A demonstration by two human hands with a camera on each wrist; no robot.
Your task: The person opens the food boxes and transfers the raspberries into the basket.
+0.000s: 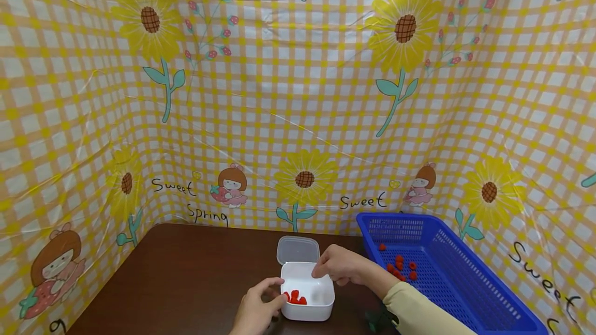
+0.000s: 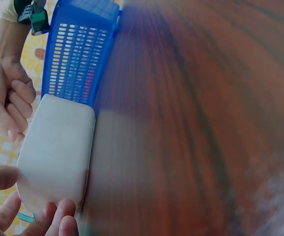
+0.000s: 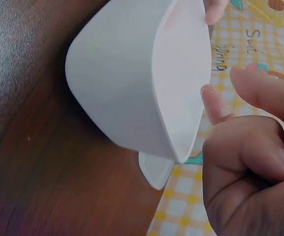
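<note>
A white box [image 1: 307,313] stands on the table with several red raspberries [image 1: 295,298] in its near left part. My left hand [image 1: 258,304] holds the box at its left side, with thumb and fingertips against the wall and rim. Above the box's right side hangs my right hand [image 1: 339,267], its index finger pointing down over the inside. In the right wrist view, that hand's thumb and index finger [image 3: 215,104] are apart with nothing between them, while the other fingers are curled. A translucent lid [image 1: 298,250] lies right behind the box.
To the right stands a blue slatted basket [image 1: 447,273] with several more raspberries [image 1: 399,261] toward its left side. The brown table [image 1: 186,273] ends at a checked cloth [image 1: 261,133] with sunflowers that hangs behind and on both sides.
</note>
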